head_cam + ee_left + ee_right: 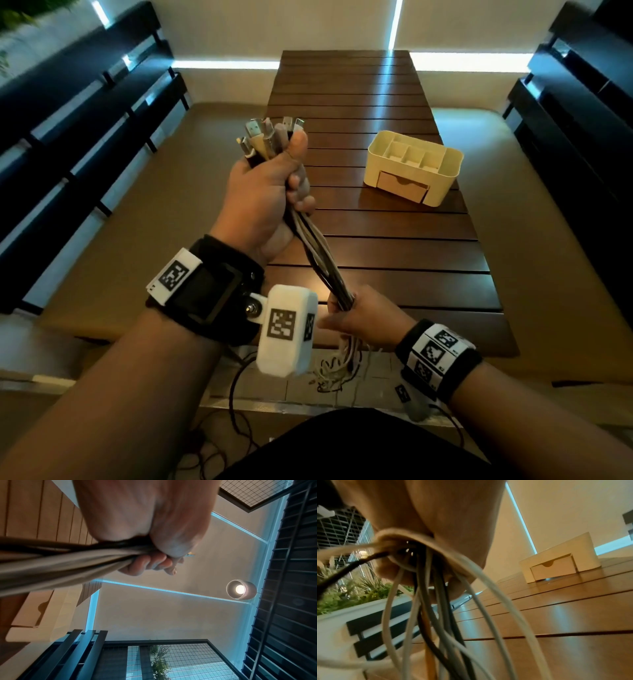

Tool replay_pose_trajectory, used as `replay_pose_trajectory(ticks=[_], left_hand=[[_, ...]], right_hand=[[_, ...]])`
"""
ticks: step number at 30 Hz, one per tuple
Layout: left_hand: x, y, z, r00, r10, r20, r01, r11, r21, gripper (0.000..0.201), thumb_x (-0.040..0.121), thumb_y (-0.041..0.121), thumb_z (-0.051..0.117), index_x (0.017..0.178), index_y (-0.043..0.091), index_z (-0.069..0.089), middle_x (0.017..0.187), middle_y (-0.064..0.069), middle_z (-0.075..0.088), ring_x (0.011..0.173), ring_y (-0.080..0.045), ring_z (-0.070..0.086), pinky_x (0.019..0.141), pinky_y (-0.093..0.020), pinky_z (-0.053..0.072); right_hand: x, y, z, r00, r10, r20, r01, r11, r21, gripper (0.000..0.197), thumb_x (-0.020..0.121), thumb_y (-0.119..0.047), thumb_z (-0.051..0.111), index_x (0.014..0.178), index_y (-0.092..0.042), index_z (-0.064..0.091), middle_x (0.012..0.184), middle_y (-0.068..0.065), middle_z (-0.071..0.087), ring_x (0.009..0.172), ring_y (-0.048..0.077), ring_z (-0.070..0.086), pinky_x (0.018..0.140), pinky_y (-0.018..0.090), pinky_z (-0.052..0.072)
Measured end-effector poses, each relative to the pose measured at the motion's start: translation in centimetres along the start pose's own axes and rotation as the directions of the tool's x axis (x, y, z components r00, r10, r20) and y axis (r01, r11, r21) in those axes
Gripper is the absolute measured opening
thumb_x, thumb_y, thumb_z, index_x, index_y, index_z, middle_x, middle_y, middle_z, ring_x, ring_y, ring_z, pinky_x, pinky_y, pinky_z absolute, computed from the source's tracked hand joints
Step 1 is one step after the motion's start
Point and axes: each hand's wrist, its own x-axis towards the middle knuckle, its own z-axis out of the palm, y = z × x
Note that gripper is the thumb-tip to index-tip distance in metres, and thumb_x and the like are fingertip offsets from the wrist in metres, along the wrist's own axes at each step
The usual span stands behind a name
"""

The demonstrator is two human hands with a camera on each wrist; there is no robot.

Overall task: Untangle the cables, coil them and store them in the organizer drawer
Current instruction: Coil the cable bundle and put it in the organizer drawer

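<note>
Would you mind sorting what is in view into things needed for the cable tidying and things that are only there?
For the job:
- bundle of cables, gripped by left hand and right hand
- organizer with its drawer closed

Not part of it:
- wooden table
- benches
- plants
- lamp

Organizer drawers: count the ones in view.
1. A single drawer sits low in the front of the cream organizer on the slatted table, shut; other faces are hidden.
</note>
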Motion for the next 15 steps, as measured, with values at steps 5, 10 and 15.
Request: replay_pose_trajectory(ticks=[5,10,15], left_hand=[[0.2,-0.6,-1.3,0.998,0.004,-0.057,-0.004,1.0,0.009,0.019,0.098,0.023,0.061,0.081,0.024,0.054,0.057,0.007,0.038,0.046,-0.005,0.033,0.046,-0.02,0.032],[0.6,0.6,-2.9,0.991,0.038,-0.131,-0.041,0.999,-0.021,0.016,0.098,0.026,0.062,0.084,0.024,0.055,0.059,0.008,0.04,0.048,-0.005,0.035,0.048,-0.02,0.035],[1.0,3.1,-4.8,0.979,0.114,-0.17,-0.115,0.993,0.005,0.017,0.097,0.029,0.064,0.086,0.021,0.055,0.059,0.008,0.041,0.048,-0.004,0.036,0.048,-0.02,0.034]], right_hand=[[1.0,0.5,-0.6,1.0,0.023,0.02,-0.019,0.987,-0.162,0.025,0.078,-0.032,0.081,0.082,-0.031,0.056,0.083,-0.003,0.064,0.074,0.013,0.064,0.076,0.039,0.061],[1.4,1.6,-0.6,0.999,0.025,0.023,-0.02,0.976,-0.215,0.039,0.08,-0.021,0.079,0.105,-0.036,0.051,0.099,-0.005,0.063,0.087,0.01,0.065,0.079,0.036,0.061],[0.2,5.4,-0.3,0.968,0.205,0.148,-0.141,0.923,-0.357,0.073,0.075,-0.029,0.084,0.132,-0.038,0.041,0.12,-0.006,0.063,0.107,0.015,0.063,0.094,0.044,0.055]])
